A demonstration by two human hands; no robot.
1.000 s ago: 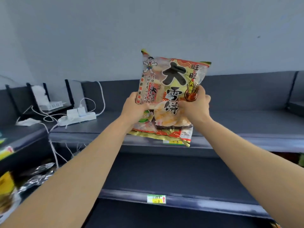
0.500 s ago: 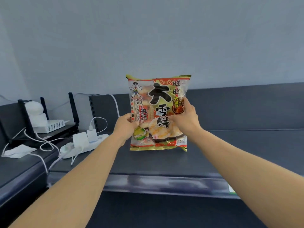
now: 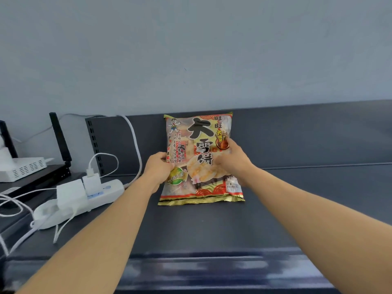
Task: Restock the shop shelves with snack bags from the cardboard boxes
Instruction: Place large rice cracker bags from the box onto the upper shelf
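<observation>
As the snack bag (image 3: 199,158) stands on the shelf (image 3: 297,198) at 12 o'clock, left hand (image 3: 158,169) and right hand (image 3: 232,164) grip its 9 and 3 o'clock edges; probably light, slick, brittle inside; hold edges gently.

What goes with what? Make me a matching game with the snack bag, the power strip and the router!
Things:
1. snack bag
2. power strip
3. router

Clues:
A. far left, with black antennas
B. colourful, in the middle
C. long and white, between the other two

Pairs: 1-B, 2-C, 3-A
</observation>
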